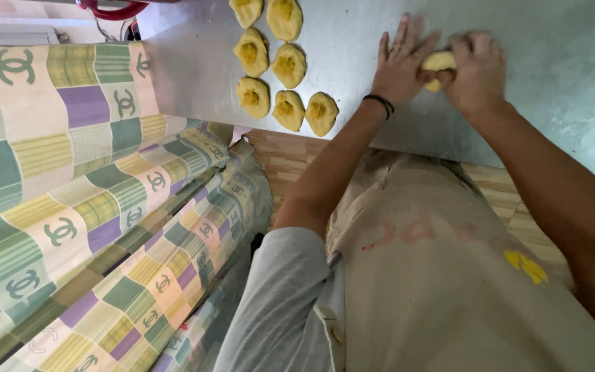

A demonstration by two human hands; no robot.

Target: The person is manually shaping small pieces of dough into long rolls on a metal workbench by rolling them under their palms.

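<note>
My right hand (475,69) is closed over a yellow lump of dough (438,63) on the steel worktop (552,83). Beside it my left hand (401,65) lies flat with fingers spread, its edge touching the dough; a dark band circles that wrist. Several flattened dough pieces (288,65) with a darker yellow filling in the middle lie in rows to the left of my hands, near the table's front edge.
A patterned cloth (84,200) in green, purple and yellow squares covers a bulky shape at the left. A beige apron (435,289) hangs down in front of me. A red handle (111,9) shows at the top left. Wooden floor lies below the table edge.
</note>
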